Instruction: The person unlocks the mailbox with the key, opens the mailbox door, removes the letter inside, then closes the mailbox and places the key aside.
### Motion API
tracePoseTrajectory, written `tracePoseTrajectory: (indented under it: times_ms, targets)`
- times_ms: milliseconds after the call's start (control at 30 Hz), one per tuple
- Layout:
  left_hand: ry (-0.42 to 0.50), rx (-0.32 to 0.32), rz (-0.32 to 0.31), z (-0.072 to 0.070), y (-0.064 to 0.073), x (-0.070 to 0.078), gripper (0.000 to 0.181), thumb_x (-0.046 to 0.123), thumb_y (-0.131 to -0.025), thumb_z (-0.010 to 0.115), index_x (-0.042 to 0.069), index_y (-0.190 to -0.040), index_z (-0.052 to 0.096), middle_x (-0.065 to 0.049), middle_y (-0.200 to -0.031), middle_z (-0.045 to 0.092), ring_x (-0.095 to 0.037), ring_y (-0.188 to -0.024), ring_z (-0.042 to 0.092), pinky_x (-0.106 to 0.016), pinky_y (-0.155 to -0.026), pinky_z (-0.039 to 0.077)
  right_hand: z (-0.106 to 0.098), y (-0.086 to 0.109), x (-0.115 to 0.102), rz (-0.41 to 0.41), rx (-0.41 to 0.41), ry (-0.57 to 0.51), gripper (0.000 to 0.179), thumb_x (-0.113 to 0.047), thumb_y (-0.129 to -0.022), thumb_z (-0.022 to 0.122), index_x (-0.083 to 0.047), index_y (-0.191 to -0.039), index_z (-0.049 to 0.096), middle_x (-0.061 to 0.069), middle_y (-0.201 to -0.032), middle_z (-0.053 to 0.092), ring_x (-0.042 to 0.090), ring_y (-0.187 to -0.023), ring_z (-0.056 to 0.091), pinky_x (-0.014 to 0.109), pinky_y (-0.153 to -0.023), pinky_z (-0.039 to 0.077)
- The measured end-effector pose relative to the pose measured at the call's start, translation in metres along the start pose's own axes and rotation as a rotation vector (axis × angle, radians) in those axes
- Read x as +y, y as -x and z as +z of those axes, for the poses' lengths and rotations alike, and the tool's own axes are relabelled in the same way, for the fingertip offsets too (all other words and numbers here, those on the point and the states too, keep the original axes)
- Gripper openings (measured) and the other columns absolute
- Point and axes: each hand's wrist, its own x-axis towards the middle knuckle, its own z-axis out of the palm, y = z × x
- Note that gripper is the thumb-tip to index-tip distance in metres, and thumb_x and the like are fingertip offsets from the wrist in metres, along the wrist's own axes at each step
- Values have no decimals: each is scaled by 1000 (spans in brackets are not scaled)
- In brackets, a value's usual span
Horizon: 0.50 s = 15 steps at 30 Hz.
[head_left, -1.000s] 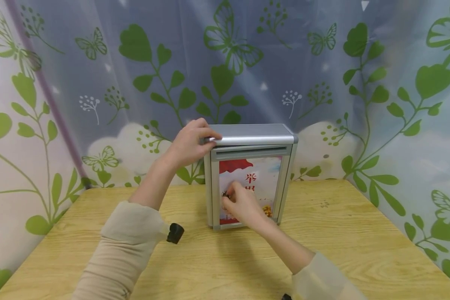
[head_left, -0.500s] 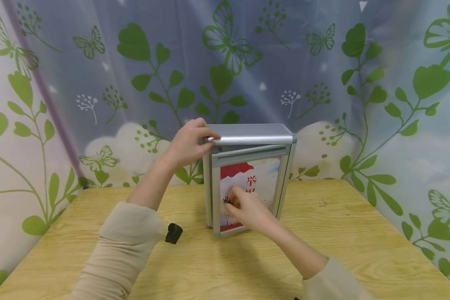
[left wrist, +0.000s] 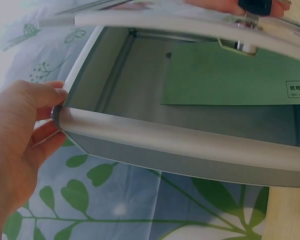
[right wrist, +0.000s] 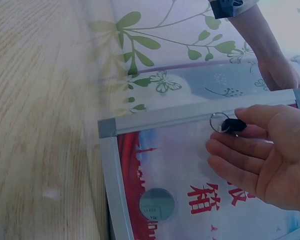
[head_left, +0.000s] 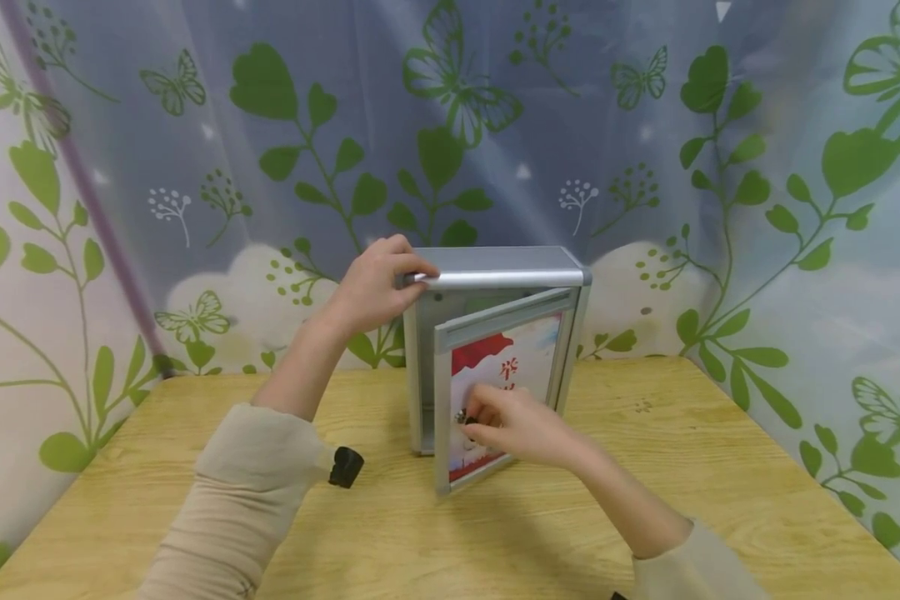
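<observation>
A silver metal letter box (head_left: 502, 260) with a slot along the top of its door stands upright on the table. My left hand (head_left: 378, 283) grips its upper left corner, thumb on the front edge. The box's door (head_left: 480, 354), with a red and white poster, is swung partly outward, hinged on the right. My right hand (head_left: 525, 427) pinches a black-headed key (right wrist: 233, 125) with a ring (right wrist: 219, 122), set in the door's lock. In the left wrist view, the lock's metal latch (left wrist: 246, 47) shows behind the door, and a green envelope (left wrist: 230, 75) lies inside the box.
The wooden table (head_left: 375, 533) extends to both sides of the box. A patterned curtain (head_left: 300, 200) with green leaves and butterflies hangs close behind. A black wrist mount (head_left: 347, 467) sticks out from the left sleeve.
My right hand has pulled the door's left edge outward and toward me, from nearly closed to partly open, exposing the inside of the box. The left hand keeps its hold on the corner.
</observation>
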Motion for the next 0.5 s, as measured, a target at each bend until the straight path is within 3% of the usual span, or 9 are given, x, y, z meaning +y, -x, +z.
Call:
tracePoseTrajectory:
  times_ms: [233,500]
  targets:
    - [-8,7,12,0,-1,0,16,6,-87,62,7,-100,72,-5,-89,52,-23,-82,44,-35,-70,37,-14,11,7,-56,-113,-121,8,-18,-91,60,-13,-94,56,-2,-83,63,20,-74,64,30,-67,52]
    - [-3,-3,4,0,-1,-1,17,6,-88,62,8,-101,71,-5,-90,52,-22,-82,44,-35,-71,37,-25,23,15,-38,-222,-279,10,-14,-91,59,-6,-95,55,12,-83,65,16,-70,65,34,-62,54]
